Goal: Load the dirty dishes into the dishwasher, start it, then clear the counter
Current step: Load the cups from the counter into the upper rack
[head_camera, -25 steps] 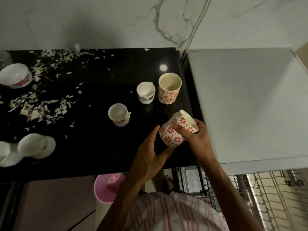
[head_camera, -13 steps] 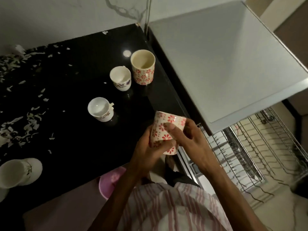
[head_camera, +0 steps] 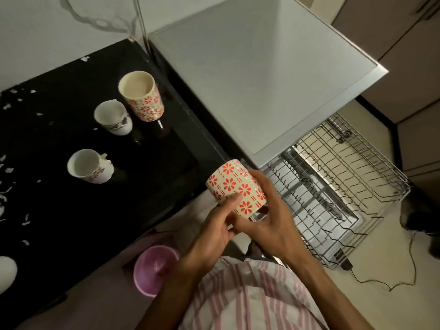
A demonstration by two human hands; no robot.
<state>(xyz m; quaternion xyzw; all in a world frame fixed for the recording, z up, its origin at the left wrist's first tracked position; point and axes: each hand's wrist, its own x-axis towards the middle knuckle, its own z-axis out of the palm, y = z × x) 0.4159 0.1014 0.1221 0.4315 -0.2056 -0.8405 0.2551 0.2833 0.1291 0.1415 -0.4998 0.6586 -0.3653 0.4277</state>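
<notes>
Both hands held one flowered cup point(head_camera: 237, 188) off the bench's point(head_camera: 95, 210) front edge, just left of the pulled-out rack point(head_camera: 345, 198). The right hand point(head_camera: 273, 225) cupped it from below and behind, fingers point(head_camera: 258, 181) curled round its far side; the left hand point(head_camera: 214, 231) steadied the near wall, thumb pressed on the pattern and fingers tucked beneath. The cup lay tipped, so whether its mouth or its base faced away could not be told.

The step in hand seemed to be carrying this cup into the rack. To do it well, the right hand alone should probably take the weight before the left lets go, with a grasp round the wall rather than under the rim, since glazed ware slips easily. The cup would best go mouth down and slightly tilted between the tines, so water drains, and it should be lowered until it sits rather than dropped, as a knock on wire could chip it. The rack appeared bare, so any slot near the person would do; keeping to one side would leave room.

A second flowered cup point(head_camera: 141, 98) and two white cups point(head_camera: 113, 118) point(head_camera: 89, 166) stood on the bench, awaiting loading. Scraps point(head_camera: 7, 170) littered its left part, for clearing later.
</notes>
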